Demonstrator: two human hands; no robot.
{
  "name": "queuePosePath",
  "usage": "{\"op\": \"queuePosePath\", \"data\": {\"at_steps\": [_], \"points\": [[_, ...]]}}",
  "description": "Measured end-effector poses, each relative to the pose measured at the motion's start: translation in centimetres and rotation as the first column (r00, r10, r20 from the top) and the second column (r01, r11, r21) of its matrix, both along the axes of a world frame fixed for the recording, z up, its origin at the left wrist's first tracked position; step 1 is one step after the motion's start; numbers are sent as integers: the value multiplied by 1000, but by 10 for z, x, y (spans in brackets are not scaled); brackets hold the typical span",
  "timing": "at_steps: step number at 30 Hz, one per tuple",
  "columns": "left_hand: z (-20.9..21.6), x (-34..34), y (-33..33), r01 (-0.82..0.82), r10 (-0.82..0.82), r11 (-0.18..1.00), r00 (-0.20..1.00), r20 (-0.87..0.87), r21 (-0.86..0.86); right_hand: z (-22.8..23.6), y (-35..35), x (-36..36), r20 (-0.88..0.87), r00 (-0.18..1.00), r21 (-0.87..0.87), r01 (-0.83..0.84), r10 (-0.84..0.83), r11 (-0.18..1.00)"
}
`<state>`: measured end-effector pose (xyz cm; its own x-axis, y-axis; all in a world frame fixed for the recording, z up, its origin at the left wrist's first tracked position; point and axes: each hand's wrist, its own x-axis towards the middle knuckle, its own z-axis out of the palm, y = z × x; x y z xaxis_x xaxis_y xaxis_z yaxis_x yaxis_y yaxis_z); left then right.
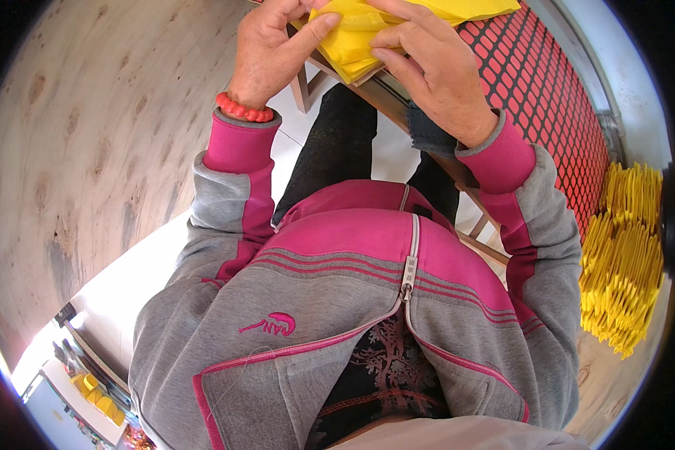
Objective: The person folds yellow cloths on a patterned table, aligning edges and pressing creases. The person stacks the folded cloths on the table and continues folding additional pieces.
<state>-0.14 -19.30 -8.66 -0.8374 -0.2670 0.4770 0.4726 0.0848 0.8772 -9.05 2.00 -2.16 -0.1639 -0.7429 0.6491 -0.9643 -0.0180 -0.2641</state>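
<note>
Pale plywood panelling (90,150) fills the left of the head view, and a red mesh panel (555,97) runs down the right side beyond the person's arm. At the top edge of the picture, a folded yellow sheet (352,37) lies on the near edge of a small wooden table (397,94), whose legs descend past the person's dark trousers. Both hands work on this sheet. The left hand (266,49), with a red bead bracelet (244,109) at the wrist, pinches the sheet's left border between thumb and forefinger. The right hand (435,67) lies curled over the sheet, its fingers (390,56) pressing down on the fold and its thumb hidden beneath. The sheet sits directly ahead of and between the two hands, its long axis appearing to run from lower left to upper right; both hands are in contact, so neither is plainly nearer. The upper part of the sheet and the fingertips of the left hand are cut off by the frame. A stack of similar yellow folded pieces (626,255) stands well apart at the right, near the floor. Small yellow objects (97,394) at lower left are too small to identify.
</note>
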Motion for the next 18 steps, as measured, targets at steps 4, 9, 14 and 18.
{"op": "queuePosePath", "data": {"at_steps": [4, 9, 14, 18], "points": [[-12, -2, -8, -79, 78, 997, 996, -36, -9, 1, 0, 1, 81, 997, 2, -12, 12, 1000], [-7, 4, -27, 43, -47, 991, 999, -23, -127, 1, -1, 1, 140, 990, 13, -7, 5, 1000], [8, 12, -18, -43, -1, 892, 995, -98, -450, -1, -1, 0, 169, 986, 6, 13, -13, 1000], [12, 10, -13, -83, 50, 855, 996, -78, -512, -2, -2, 0, 161, 987, 2, 9, -9, 1000]]}}
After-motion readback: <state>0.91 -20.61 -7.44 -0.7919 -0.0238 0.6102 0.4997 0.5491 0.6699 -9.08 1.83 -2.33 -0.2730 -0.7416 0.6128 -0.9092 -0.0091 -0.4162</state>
